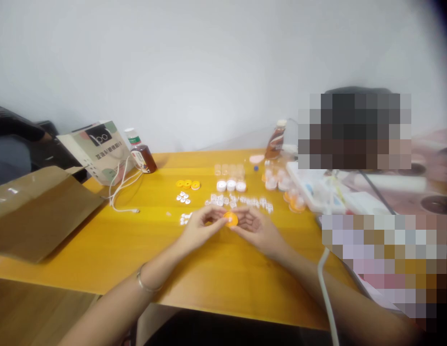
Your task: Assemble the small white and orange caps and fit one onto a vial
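Between my two hands, above the table, is a small round orange disc-shaped piece (231, 219). My left hand (209, 222) pinches its left side with thumb and fingers. On the other side, my right hand (253, 228) has its thumb and fingers at the disc's edge. Just beyond my hands lie many small clear plastic pieces (245, 201). Farther back are a row of white round pieces (231, 185) and a row of clear cups (229, 170). Yellow round pieces (188, 184), small silvery discs (183, 197) and small white pieces (185, 219) sit toward the left.
At the left are a brown cardboard box (39, 211), a paper bag (97, 149), a white cable (118, 202) and a dark bottle (143, 156). A drink bottle (275, 140) and a white tray (313, 190) stand right, near a blurred-out person. Another cable (326, 293) crosses my right forearm.
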### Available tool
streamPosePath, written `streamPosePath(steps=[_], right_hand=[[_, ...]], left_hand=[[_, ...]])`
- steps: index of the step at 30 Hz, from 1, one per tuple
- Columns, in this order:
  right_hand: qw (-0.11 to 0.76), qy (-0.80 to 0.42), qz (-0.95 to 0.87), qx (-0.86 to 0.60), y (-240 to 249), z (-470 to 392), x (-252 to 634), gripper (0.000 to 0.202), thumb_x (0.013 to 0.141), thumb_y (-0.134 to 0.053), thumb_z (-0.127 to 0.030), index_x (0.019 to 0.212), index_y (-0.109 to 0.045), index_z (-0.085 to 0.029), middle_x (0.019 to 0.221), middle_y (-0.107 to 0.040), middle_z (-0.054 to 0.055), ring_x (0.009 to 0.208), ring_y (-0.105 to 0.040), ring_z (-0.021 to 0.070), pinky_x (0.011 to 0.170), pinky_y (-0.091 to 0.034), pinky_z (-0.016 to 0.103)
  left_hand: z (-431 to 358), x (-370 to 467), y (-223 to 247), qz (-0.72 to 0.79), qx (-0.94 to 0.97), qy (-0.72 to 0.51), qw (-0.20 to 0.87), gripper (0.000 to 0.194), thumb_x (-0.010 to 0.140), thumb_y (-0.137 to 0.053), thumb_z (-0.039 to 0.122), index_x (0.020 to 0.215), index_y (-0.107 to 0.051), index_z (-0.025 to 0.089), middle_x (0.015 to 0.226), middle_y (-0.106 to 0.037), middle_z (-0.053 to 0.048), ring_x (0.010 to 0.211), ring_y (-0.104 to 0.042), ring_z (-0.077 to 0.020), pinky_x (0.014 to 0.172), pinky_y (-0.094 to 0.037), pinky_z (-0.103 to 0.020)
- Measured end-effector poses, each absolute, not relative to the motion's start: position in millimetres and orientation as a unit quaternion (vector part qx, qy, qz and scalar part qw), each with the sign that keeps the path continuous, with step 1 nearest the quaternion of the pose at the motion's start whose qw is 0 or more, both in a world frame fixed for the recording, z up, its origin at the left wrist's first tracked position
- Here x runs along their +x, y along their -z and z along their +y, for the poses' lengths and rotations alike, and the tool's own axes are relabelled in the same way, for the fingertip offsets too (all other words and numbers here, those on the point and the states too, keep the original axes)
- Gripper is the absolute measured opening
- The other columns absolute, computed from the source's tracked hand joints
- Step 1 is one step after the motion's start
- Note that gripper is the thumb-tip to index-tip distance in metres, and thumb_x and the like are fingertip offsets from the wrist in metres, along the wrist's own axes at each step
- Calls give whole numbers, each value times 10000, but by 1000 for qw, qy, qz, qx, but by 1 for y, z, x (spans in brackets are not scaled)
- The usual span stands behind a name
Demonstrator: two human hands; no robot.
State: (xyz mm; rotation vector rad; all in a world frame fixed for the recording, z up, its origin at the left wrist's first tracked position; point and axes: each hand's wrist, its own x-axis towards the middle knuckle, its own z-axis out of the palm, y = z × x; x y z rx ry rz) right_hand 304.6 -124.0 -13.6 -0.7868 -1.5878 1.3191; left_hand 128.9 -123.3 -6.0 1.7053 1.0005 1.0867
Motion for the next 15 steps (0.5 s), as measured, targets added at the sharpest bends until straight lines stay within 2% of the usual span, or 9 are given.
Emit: streamPosePath(steps=[9,15], right_hand=[[430,-512,-659,-345,7,-125,305,282,703,-638,-283,956,-538,-206,862,-643,40,782,-611,151,751,-505,336],[439,-565,-614,-334,7,-124,303,324,656,-679,-286,935,-533,-210,896,-642,33,720,-614,123,745,-510,313]], left_hand=[[-122,130,6,387,644,-450,482,240,722,-622,292,890,-575,126,799,-621,-55,712,-571,-111,699,-466,-261],[-122,129,6,392,639,-456,479,235,719,-626,287,881,-572,126,810,-625,-50,716,-578,-109,696,-463,-256]])
